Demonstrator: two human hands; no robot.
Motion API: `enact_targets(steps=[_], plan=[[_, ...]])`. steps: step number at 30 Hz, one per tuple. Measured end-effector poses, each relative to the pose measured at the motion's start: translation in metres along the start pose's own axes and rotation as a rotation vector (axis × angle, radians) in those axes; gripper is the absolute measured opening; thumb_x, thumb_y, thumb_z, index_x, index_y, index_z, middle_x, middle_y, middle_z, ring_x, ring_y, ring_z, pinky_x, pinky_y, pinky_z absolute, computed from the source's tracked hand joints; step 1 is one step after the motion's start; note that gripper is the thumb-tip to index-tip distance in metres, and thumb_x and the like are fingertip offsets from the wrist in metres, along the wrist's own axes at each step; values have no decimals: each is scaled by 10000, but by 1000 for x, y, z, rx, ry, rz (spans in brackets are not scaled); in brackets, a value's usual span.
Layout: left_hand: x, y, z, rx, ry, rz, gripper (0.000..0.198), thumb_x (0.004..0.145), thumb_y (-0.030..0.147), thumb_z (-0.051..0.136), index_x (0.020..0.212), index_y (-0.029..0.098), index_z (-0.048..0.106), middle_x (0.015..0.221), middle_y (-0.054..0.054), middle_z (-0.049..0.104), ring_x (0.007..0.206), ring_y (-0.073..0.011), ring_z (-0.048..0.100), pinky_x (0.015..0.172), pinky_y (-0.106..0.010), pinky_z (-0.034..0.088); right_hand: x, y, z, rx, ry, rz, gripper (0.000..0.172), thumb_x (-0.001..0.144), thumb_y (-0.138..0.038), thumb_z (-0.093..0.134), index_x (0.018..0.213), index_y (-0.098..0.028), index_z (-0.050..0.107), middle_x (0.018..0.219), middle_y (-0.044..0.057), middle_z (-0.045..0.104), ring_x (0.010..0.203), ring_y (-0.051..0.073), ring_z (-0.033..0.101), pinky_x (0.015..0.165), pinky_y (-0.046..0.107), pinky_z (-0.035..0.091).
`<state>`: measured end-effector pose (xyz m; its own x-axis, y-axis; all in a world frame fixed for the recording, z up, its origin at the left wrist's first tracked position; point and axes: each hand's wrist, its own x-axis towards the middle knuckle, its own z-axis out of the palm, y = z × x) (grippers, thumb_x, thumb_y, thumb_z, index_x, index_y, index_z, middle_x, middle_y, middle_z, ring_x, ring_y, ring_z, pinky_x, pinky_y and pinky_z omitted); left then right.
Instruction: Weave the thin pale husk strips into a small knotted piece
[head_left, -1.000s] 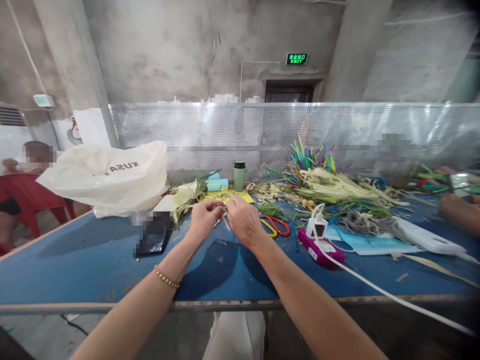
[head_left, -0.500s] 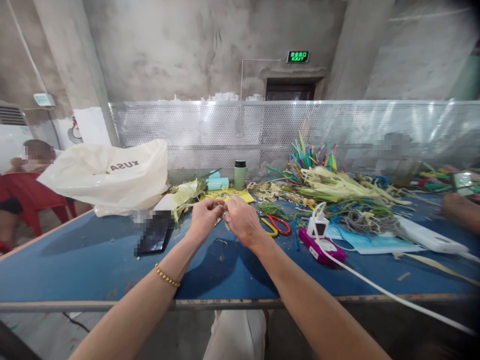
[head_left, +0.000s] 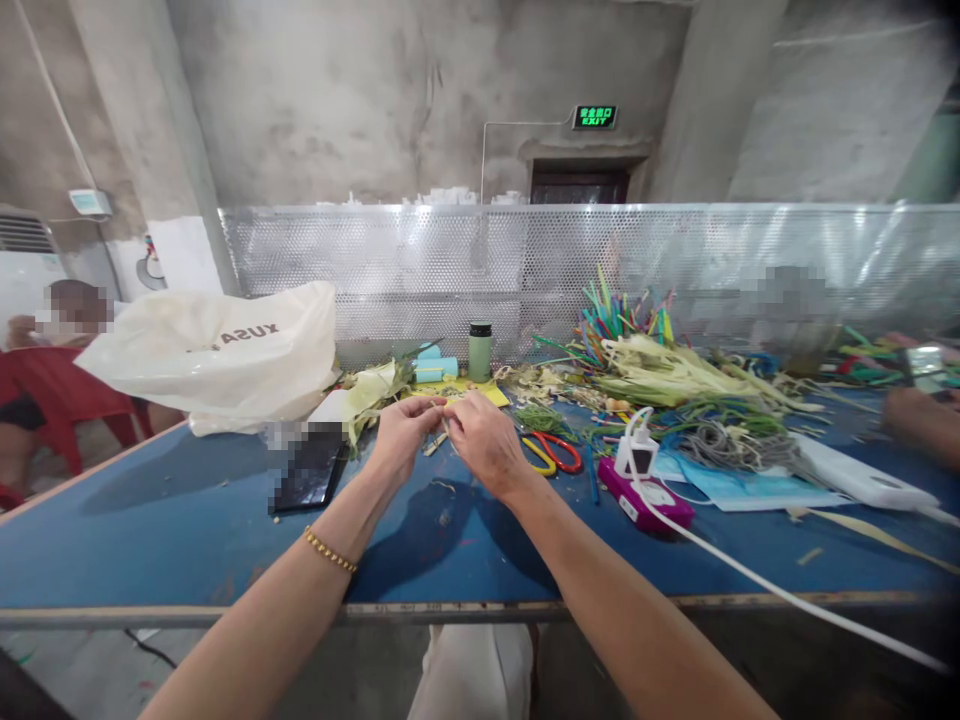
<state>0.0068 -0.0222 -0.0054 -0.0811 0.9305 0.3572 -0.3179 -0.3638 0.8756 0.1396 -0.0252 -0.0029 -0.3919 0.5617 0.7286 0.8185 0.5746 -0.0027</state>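
Observation:
My left hand (head_left: 403, 432) and my right hand (head_left: 484, 440) meet above the middle of the blue table (head_left: 180, 530), fingertips pinched together. Between them they hold a thin pale strip (head_left: 447, 432), too small to name for sure. A gold bead bracelet (head_left: 330, 551) circles my left wrist. Red and yellow scissors (head_left: 553, 452) lie just right of my right hand. A dark phone (head_left: 307, 468) rests to the left of my left hand.
A white plastic bag (head_left: 217, 350) sits at the back left. A green flask (head_left: 479, 351), corn husks (head_left: 675, 370) and coloured sticks (head_left: 619, 315) line the perforated metal screen (head_left: 525, 260). A purple power strip (head_left: 649, 497) with a white cable lies right. A seated person (head_left: 45, 380) is at far left; another person's hand (head_left: 919, 420) at far right.
Both hands stay together in nearly the same spot, with only slight finger movement on the strip. The view shifted a little.

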Motion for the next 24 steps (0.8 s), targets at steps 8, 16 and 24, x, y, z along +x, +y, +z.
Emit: enact_targets(steps=[8,16,24], plan=[[5,-1,-6,26,12,-87,209,505,134,719,710,95,703,591,-14,624,531,-80,508,543,-215,392,-2,-7,-5,-118,-26,-166,282,951,-185,367,871,-124,630,884,126,595,861,211,513,732,301,386],[5,1,-6,161,4,42,235,586,192,692,805,108,705,574,3,613,520,-84,498,539,-219,394,7,15,-13,525,82,203,223,868,-288,520,808,-143,678,728,34,663,642,123,553,628,226,411],[-1,6,-1,408,-7,194,241,648,205,638,859,121,716,576,9,606,519,-98,490,507,-217,363,9,19,-6,900,-232,429,233,751,-312,596,649,-127,693,575,19,635,493,97,509,473,198,383]])
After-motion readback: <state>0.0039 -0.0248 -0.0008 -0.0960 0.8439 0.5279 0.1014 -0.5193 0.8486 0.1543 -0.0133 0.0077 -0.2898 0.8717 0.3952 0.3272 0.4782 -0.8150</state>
